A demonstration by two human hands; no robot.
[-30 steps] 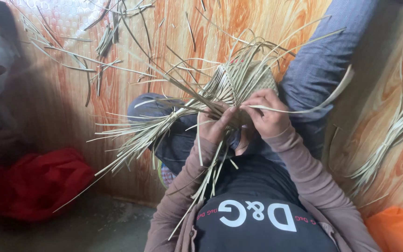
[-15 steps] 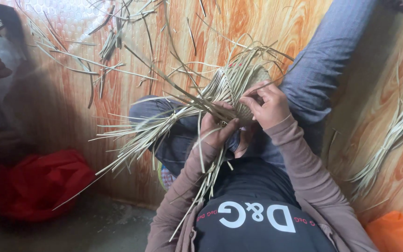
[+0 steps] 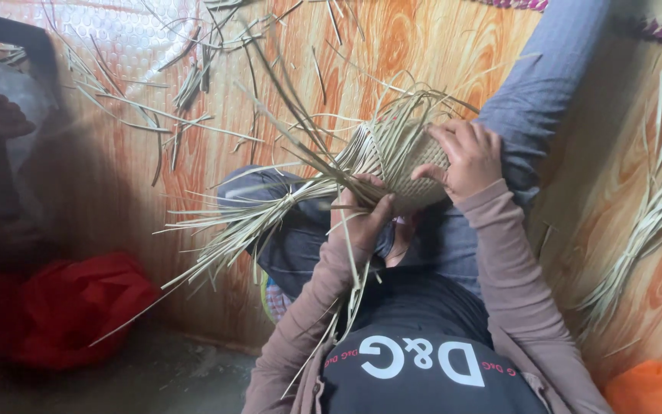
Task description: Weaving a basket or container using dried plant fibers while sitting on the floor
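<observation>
Half-woven basket [image 3: 415, 165] sits on the lap, loose straw strips [image 3: 247, 222] trailing off it. Left hand [image 3: 365, 218] pinches the strips; right hand [image 3: 465, 157] fingers curl on the woven wall. Likely light, springy, brittle; hold the woven part.

We find the woven piece [image 3: 415, 165] made of dry, pale straw-like plant strips, matt and fibrous, its finished part a tight, even plaited surface, with loose strips [image 3: 254, 222] of the same stuff trailing out. The floor covering [image 3: 392, 46] looks like smooth, slightly glossy sheet printed with an orange wood grain. We note soft matt cloth on the sleeves [image 3: 511, 276] and a crumpled red cloth bundle [image 3: 63, 307].
</observation>
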